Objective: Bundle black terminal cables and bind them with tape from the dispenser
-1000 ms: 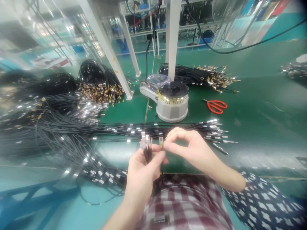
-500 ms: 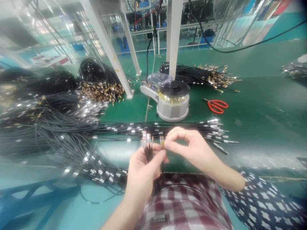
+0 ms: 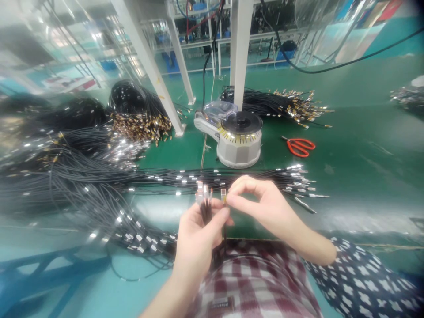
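My left hand (image 3: 200,234) is closed around several black cables (image 3: 206,211) whose metal-tipped ends stick up above the fingers. One cable end (image 3: 223,194) stands apart from that bunch, between the left thumb and fingers, with a bit of yellow just under its tip. My right hand (image 3: 255,198) pinches at this yellow bit with thumb and forefinger. Behind both hands a long bundle of black cables (image 3: 165,177) lies across the table, its silvery ends (image 3: 298,179) pointing right.
A white round tape dispenser (image 3: 239,143) with a black top and yellow strips stands beyond the hands. Red-handled scissors (image 3: 300,146) lie to its right. Cable heaps (image 3: 139,123) fill the left; another bundle (image 3: 281,104) lies behind. White posts (image 3: 239,53) rise from the green table (image 3: 357,145).
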The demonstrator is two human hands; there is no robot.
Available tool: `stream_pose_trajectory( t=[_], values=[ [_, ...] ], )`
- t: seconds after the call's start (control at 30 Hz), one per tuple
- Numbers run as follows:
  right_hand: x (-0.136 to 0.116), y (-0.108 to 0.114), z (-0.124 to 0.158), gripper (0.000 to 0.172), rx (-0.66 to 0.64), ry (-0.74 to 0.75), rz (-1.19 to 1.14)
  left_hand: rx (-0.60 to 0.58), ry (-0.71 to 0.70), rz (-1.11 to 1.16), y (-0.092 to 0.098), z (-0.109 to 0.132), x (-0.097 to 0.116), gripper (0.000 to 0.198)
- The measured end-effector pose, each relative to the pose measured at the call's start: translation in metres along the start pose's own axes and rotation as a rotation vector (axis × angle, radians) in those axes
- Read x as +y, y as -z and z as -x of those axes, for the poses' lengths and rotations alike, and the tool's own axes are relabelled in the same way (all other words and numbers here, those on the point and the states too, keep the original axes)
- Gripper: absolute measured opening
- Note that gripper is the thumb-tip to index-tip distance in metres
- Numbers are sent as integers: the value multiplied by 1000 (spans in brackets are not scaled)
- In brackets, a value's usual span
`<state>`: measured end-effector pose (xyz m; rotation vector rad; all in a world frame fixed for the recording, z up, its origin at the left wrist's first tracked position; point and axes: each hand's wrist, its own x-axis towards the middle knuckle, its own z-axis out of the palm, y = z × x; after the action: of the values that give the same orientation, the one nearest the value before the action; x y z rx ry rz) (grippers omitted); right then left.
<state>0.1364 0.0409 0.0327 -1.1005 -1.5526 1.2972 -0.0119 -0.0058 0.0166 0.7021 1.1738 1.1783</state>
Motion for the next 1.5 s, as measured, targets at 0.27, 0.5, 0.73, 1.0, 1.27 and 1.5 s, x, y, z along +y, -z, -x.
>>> stream_pose_trajectory(
  t=[0.27,0.5,0.73,1.0,1.27,1.5],
  values=[
    [2,-4,0,14,30,-4,-8,45,-28,-48,-4,1,0,21],
    [8,-11,0,14,30,-11,-54,103,-85,-102,-9,1,0,20],
    [9,-12,0,17,20,-22,-99,55,-61,-11,-8,-3,1,20],
    [15,-9,3,28,-4,-5,-151,73,-2,51,-5,-5,5,24],
    [18,-12,2,28,-30,-66,-259,67,11,54,-4,-3,5,24],
    [14,-12,1,20,14,-35,-231,3,-4,88,0,-2,1,17]
  ],
)
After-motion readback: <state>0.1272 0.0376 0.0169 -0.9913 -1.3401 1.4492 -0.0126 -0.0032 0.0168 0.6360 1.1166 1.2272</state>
